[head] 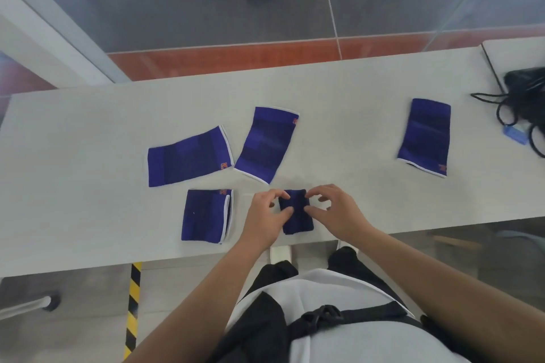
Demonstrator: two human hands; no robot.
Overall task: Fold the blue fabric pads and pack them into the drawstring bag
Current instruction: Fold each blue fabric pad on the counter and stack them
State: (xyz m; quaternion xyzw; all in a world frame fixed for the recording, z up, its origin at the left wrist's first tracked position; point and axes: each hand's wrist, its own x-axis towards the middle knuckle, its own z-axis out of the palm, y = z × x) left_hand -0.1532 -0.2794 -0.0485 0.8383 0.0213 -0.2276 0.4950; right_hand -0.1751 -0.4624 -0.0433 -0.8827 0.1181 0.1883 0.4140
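Head view, looking down. Nearest to me, below the table's near edge, I log a yellow-and-black striped tape (134,300) running along the floor.

On the white table (73,215), close to its near edge, the left hand (264,216) and right hand (336,212) meet over a small folded pad (296,216). The pad is dark blue, folded to a narrow block, and lies with its long side pointing away from me. Left thumb and forefinger are curled in and pinch the pad's far left corner. The right thumb and forefinger pinch the far right corner in the same way. So I read both grips as clamped on this pad, while its near end rests on the table.

Just left of the left hand lies a second folded pad (206,215), folded once, with white trim along its right edge.

Further out, three pads lie flat and unfolded. The left flat pad (188,156) is tilted, white trim to its right. The middle flat pad (267,144) sits just beside it, corners nearly touching. The right flat pad (424,137) is well apart, toward the right.

At the far right edge, the black drawstring bag (528,91) lies crumpled, cords looped on the table, with a blue tag (514,134) among the cords. I cannot tell whether its mouth is open.
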